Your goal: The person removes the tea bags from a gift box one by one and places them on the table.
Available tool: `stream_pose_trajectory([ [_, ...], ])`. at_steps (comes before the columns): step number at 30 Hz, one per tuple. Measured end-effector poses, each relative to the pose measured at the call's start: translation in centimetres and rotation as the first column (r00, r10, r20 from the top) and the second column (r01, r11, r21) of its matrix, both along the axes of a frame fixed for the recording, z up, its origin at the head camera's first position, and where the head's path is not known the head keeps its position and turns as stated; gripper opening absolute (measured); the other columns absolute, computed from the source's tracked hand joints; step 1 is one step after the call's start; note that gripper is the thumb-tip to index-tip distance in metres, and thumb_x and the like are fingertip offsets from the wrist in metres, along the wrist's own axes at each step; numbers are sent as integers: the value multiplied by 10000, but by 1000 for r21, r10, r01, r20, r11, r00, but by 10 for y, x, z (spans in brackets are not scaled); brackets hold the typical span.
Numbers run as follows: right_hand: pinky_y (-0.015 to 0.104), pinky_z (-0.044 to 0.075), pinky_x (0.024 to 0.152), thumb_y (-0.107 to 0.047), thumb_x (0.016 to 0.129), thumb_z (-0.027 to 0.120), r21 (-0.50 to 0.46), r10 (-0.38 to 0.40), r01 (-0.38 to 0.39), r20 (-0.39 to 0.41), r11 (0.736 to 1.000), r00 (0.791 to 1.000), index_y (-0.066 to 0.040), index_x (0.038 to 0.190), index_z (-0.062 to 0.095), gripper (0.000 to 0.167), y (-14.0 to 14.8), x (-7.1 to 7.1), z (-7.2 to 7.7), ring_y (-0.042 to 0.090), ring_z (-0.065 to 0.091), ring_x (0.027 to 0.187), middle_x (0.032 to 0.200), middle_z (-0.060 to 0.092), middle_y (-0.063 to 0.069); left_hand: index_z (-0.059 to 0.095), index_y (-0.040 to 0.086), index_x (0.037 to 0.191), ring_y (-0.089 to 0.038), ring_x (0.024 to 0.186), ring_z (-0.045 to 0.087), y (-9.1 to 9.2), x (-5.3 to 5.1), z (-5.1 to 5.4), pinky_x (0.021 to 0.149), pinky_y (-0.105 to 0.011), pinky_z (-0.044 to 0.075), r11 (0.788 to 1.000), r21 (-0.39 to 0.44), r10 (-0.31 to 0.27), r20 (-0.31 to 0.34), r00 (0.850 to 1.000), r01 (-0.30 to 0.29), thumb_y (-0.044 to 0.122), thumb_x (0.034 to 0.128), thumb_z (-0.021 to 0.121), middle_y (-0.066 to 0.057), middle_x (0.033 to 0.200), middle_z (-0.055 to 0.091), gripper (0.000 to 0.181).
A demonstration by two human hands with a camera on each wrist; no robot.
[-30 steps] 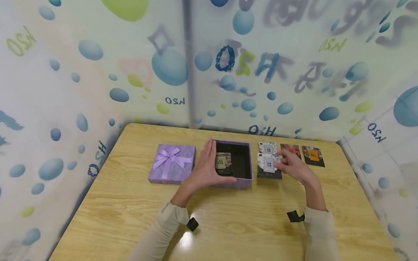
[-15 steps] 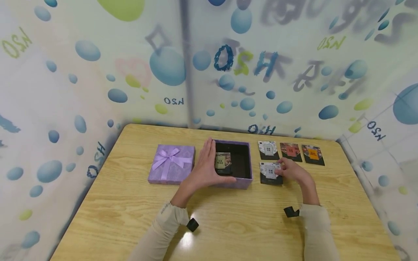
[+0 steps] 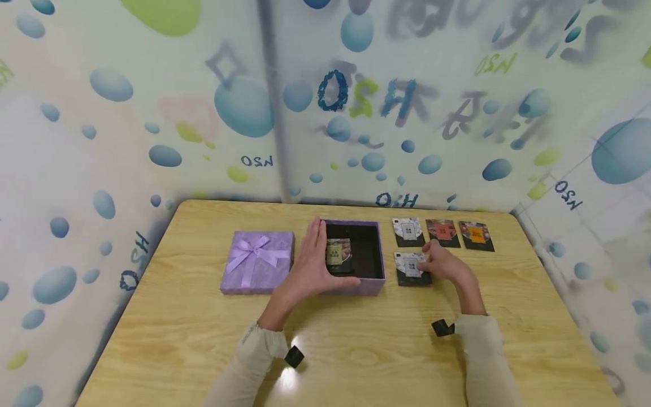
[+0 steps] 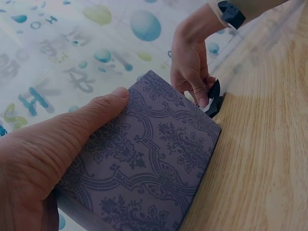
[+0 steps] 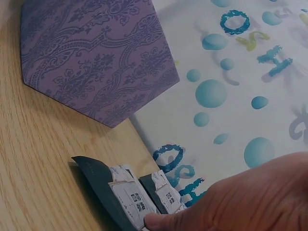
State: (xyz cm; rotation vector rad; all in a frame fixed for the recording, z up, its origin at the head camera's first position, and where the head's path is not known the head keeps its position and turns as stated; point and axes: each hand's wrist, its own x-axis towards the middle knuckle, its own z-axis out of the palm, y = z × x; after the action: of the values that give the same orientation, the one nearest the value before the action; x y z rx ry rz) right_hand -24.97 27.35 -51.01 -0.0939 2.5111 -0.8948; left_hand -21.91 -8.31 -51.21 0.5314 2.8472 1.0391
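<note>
Well, taking the patterned wall as twelve o'clock, I see a thin, flexible, square white-and-black packet (image 3: 408,272) at about three o'clock from an open purple cardboard box (image 3: 363,289). Its upper part is white with a grey-blue print, its lower band plain black, and a pale framed label with dark characters sits mid-face. The right hand (image 3: 448,267) pinches it at the three o'clock edge, thumb on the face, and the packet's black edge bows up from the pale wood-grain counter (image 3: 371,356).

The left hand (image 3: 307,268) is spread about the box's seven o'clock corner, fingers straight and together along the nine o'clock wall, thumb stretched along the six o'clock one. Inside lies a black packet with a greenish label (image 3: 337,253); a lilac square lid with a ribbon bow (image 3: 256,261) rests at nine o'clock. Beyond the pinched packet, from twelve to two o'clock, sit a matching white packet (image 3: 408,232), a red-labelled packet (image 3: 443,232) and an orange-labelled packet (image 3: 476,234).

The right fingertips behind the packet are hidden, the right wrist view cuts its bottom off, and the box blocks much of it from the left wrist. The smallest print is unreadable; whether the packet wholly clears the counter, I cannot tell.
</note>
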Motion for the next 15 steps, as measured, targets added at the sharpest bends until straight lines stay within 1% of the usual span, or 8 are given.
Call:
stream_pose_trajectory([
  [3,404,434,759,-122,1057,625,29,-13,13,5,999,1000,106,1358,371,455,2,-1,5,291,516,873,988,522,181,-231,217,1626,-171,1582,-211,2,-4,3,1264,-565,61,1000,10,-18,-11,1000,19,857,664,770,57,1701,-287,1529],
  [5,440,449,800,-135,1060,622,51,-19,18,18,999,1000,105,1357,359,464,2,-1,7,314,529,922,1041,546,219,-229,210,1627,-172,1582,-213,2,-5,4,1264,-556,52,1000,10,-25,-11,1000,25,857,663,771,53,1700,-288,1532],
  [8,509,474,898,-169,1066,616,89,-26,22,46,996,999,113,1383,330,512,0,1,10,353,548,1034,1206,567,314,-227,205,1627,-170,1581,-215,0,-4,4,1265,-544,48,1000,-8,-15,-2,1000,15,850,660,780,49,1700,-290,1538],
  [10,538,472,949,-194,1076,600,109,-23,16,61,994,998,126,1405,307,544,-2,2,11,369,544,1101,1323,536,358,-224,202,1628,-172,1581,-212,-1,-2,4,1265,-541,48,1000,-17,-6,7,1000,7,841,660,789,46,1700,-289,1540],
  [12,539,470,961,-208,1091,570,122,-27,19,65,992,997,130,1426,291,551,-3,3,12,374,541,1121,1382,508,375,-224,200,1628,-187,1587,-204,-2,-1,4,1264,-540,49,1000,-22,0,10,1000,0,837,662,792,43,1701,-287,1540],
  [15,525,470,917,-239,1098,552,141,-23,16,49,990,999,136,1418,296,555,-4,4,15,375,547,1073,1343,526,372,-215,191,1633,-202,1591,-193,-1,-1,4,1264,-543,55,1000,-7,-9,1,1000,9,841,666,785,30,1705,-276,1535],
])
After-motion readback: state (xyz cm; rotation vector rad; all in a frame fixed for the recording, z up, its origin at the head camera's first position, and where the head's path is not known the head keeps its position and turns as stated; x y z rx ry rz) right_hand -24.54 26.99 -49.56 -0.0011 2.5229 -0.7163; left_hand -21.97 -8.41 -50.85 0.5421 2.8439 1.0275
